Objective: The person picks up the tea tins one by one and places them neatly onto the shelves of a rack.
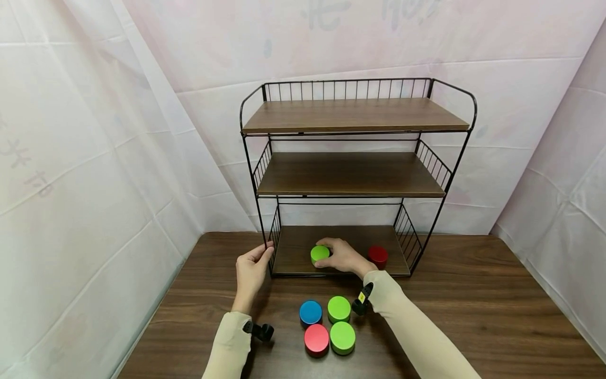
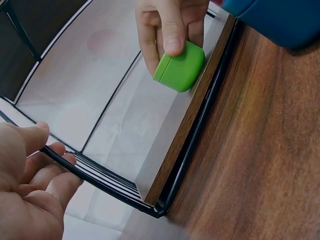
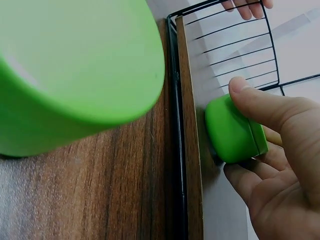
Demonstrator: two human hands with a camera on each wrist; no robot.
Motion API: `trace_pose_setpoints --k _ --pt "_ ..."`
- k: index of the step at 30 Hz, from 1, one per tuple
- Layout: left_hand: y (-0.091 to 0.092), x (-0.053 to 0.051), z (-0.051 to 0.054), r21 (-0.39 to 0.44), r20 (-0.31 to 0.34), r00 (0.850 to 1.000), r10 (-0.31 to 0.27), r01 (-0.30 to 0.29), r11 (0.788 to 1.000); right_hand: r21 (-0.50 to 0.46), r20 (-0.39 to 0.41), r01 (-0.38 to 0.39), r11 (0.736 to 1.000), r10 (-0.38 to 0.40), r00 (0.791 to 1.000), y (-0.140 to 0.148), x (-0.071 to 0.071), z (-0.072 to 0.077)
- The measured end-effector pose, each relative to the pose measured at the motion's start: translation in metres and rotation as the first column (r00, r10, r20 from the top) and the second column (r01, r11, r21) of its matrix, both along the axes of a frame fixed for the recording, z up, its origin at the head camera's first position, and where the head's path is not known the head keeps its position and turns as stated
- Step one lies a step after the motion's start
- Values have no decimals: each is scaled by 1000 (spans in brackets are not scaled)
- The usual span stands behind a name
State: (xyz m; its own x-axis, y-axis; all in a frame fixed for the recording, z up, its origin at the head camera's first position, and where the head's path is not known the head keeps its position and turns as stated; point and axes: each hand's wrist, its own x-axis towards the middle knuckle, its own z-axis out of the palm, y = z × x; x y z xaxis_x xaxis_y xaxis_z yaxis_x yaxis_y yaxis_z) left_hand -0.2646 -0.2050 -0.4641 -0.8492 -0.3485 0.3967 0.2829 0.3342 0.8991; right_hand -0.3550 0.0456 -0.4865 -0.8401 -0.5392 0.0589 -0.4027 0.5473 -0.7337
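My right hand (image 1: 344, 256) grips a small round green lidded container (image 3: 230, 130) between thumb and fingers. It is at the left-middle of the rack's bottom shelf (image 1: 293, 237); whether its base fully touches the board I cannot tell. My left hand (image 1: 252, 271) holds the black wire frame (image 2: 70, 167) at the rack's lower left front, thumb on one side and fingers on the other. A dark red round container (image 1: 377, 256) stands on the same shelf, to the right, partly behind my right wrist.
On the table before the rack stand a blue container (image 1: 310, 312), a lighter red one (image 1: 316, 339) and two green ones (image 1: 339, 309), grouped closely between my forearms. Above are the middle shelf (image 1: 350, 173) and top shelf (image 1: 355, 115). White cloth (image 1: 199, 131) hangs behind and beside the table.
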Motion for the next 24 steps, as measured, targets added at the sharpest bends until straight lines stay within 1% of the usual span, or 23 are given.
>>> trace_pose_setpoints --k 3,5,11,16,17,18,24 --pt "3 5 5 3 -7 1000 -3 3 1000 6 -5 7 1000 -7 1000 0 0 -1" --pt "3 5 5 6 -7 1000 -5 5 1000 5 -2 10 1000 -10 1000 0 0 -1" --pt "3 3 3 7 8 1000 2 -2 1000 -3 7 8 1000 -8 1000 1 0 -3" --pt "2 2 3 -1 4 1000 1 -1 1000 -9 20 0 1000 0 1000 0 0 -2" --pt "2 1 2 -1 4 1000 2 -2 1000 -8 21 -4 1000 4 1000 0 0 -2" --pt "0 -2 -2 0 6 1000 6 -6 1000 -7 19 -7 1000 7 1000 0 0 -2" --pt "-11 -20 -28 -14 16 1000 22 -21 1000 -15 13 -9 1000 9 1000 -1 -1 -3"
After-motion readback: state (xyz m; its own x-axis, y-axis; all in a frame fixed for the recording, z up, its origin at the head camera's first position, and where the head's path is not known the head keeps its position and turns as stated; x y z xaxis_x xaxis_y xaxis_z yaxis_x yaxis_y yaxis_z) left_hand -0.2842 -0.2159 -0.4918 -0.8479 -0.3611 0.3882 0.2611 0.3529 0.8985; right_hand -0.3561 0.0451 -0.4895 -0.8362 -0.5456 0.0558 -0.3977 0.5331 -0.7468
